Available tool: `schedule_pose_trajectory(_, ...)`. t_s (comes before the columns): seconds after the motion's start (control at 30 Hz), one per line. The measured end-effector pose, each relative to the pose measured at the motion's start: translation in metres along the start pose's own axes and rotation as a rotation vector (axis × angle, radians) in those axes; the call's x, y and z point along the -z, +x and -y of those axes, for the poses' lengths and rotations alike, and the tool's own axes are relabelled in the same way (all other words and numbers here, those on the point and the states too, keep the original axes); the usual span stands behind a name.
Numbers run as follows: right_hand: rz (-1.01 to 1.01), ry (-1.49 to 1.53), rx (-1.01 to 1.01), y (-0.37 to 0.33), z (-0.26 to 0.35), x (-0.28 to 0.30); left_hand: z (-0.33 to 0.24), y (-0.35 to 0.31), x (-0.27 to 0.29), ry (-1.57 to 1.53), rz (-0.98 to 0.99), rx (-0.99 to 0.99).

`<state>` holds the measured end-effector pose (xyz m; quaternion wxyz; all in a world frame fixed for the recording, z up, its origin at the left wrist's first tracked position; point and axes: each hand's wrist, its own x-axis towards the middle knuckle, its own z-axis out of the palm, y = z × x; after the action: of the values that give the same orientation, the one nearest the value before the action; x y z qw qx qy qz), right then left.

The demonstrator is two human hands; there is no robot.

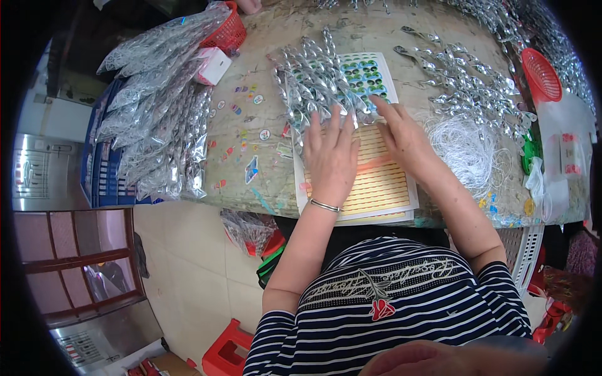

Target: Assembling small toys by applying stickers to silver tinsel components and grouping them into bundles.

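Note:
My left hand (331, 160), a metal bangle at its wrist, lies with fingers stretched out over the lower ends of a bundle of silver twisted foil strips (307, 69). Beside it, my right hand (406, 139) has its thumb and forefinger apart, close to the strips' lower right ends. Under the strips is a sheet of round green and blue stickers (373, 74). A yellow sheet with rows of small red marks (384, 195) lies nearer to me, partly beneath both hands, with an orange strip across it.
Bagged silver strips (157, 113) pile up at the left by a red basket (229, 31) and a white box (214, 66). More foil strips (464, 75) and a tangle of white string (467, 153) lie at the right, near another red basket (542, 75). Loose stickers (251, 169) dot the table.

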<state>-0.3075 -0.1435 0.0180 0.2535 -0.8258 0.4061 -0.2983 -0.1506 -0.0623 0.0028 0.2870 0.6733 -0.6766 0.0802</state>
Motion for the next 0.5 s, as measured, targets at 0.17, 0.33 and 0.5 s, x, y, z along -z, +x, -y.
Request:
schedule_pose_trajectory(0.17, 0.027, -0.057, -0.037, 0.0, -0.012, -0.001, 0.006, -0.009, 0.001, 0.108, 0.114, 0.07)
schedule_pose_trajectory(0.33, 0.037, 0.022, -0.045, 0.008, -0.006, -0.014, -0.001, -0.017, 0.002, -0.118, 0.071, 0.09)
schedule_pose_trajectory(0.5, 0.056, 0.042, 0.023, 0.037, -0.014, -0.019, 0.026, -0.004, 0.002, -0.01, 0.077, 0.11)
